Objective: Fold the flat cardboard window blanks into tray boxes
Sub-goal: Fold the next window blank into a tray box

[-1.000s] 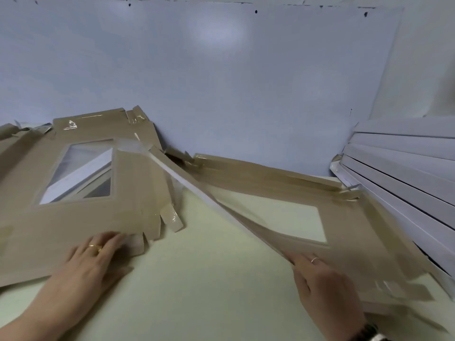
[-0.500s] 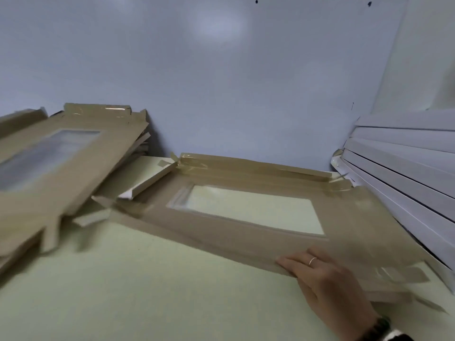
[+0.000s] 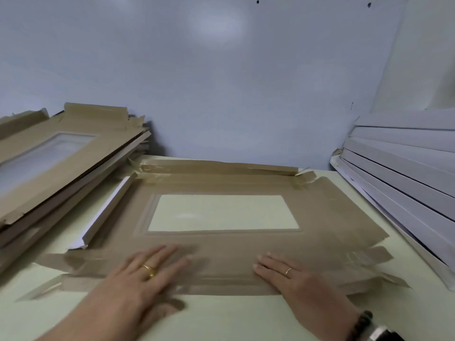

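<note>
A flat brown cardboard window blank (image 3: 327, 217) lies on the pale table in front of me, its clear rectangular window (image 3: 222, 212) facing up. The left side flap (image 3: 105, 212) stands partly raised, showing its white underside. My left hand (image 3: 145, 274) lies flat with straight fingers on the blank's near strip, left of centre. Flat on the same strip, further right, rests my right hand (image 3: 295, 279). Neither hand grips anything.
A leaning stack of more brown window blanks (image 3: 61, 168) fills the left side. A pile of white boards (image 3: 403, 173) slopes along the right edge. A pale blue wall (image 3: 221, 82) closes off the back. The pale table (image 3: 234, 318) shows in front of the blank.
The blank has been drawn to the middle and laid flat. My left hand, out of view half a second ago, has come down onto its near strip; my right hand has shifted along it.
</note>
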The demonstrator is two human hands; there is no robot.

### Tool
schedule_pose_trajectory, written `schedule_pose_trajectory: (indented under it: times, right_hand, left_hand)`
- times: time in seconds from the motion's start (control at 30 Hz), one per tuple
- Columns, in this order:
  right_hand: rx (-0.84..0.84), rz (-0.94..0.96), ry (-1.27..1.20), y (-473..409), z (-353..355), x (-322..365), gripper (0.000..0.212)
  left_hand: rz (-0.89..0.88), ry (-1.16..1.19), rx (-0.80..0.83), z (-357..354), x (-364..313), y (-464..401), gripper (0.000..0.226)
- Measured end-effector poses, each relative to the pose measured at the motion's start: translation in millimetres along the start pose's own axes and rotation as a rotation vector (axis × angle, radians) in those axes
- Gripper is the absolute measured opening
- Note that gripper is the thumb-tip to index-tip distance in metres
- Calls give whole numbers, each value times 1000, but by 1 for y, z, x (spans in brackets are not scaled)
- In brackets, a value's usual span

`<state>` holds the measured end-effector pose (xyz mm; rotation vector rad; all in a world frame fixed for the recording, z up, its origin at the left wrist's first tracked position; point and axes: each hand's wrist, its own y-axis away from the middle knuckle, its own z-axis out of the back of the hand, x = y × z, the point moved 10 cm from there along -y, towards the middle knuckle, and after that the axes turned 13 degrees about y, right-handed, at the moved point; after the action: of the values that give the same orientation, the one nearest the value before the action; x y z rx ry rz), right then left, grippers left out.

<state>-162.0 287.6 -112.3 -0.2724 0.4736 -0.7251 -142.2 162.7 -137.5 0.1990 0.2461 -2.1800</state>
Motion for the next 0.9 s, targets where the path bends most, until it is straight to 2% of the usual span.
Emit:
schedule_pose_trajectory:
  times: [0.03, 0.07, 0.1, 0.17, 0.2, 0.23, 0.3, 0.37, 0.43, 0.53, 0.6, 0.63, 0.67, 0.73, 0.77, 0.83, 0.9]
  right_hand:
    - [74, -5, -48, 3, -8, -2, 44]
    - [121, -19, -63, 4, -13, -5, 41]
    - [147, -27, -37, 9, -20, -7, 42]
    - [195, -60, -40, 17, -23, -12, 40]
    - [179, -76, -59, 21, -20, -17, 30]
    - [188, -132, -94, 26, -16, -26, 28]
    - [299, -212, -98, 39, -19, -43, 41]
    - [460, -277, -57, 57, -30, -66, 64]
    - [440, -293, -60, 76, -37, -90, 78]
    - [486, -343, -121, 97, -46, -113, 99]
    - [420, -442, -222, 102, -42, -125, 114]
    - [375, -460, -279, 104, -39, -129, 109]
    - [327, -482, -353, 106, -35, -131, 96]
    - [227, -539, -492, 110, -28, -135, 57]
    - [156, -587, -523, 113, -23, -140, 49]
    - [73, -703, -548, 120, -18, -150, 50]
    - [14, -717, -425, 118, -10, -156, 16]
  left_hand:
    - [76, -114, -43, 10, 35, 26, 54]
    - [113, -124, -72, 6, 39, 18, 52]
    - [246, -96, -28, 8, 55, 19, 55]
    - [323, -61, 56, 4, 65, 16, 75]
    - [304, -35, 26, 5, 69, 16, 90]
    - [302, -9, -80, 14, 80, 16, 102]
    - [413, 13, -65, 11, 114, 33, 108]
    - [445, 42, -91, 13, 135, 45, 94]
    - [522, 106, -177, 21, 161, 60, 79]
    - [558, 126, -219, 25, 179, 70, 87]
    - [541, 141, -243, 29, 181, 72, 97]
    - [520, 162, -269, 31, 182, 75, 98]
    - [491, 204, -317, 34, 181, 78, 92]
    - [488, 338, -406, 38, 187, 89, 65]
    - [489, 353, -431, 40, 192, 95, 54]
    - [496, 303, -430, 42, 198, 102, 49]
    - [554, 294, -426, 40, 206, 106, 46]
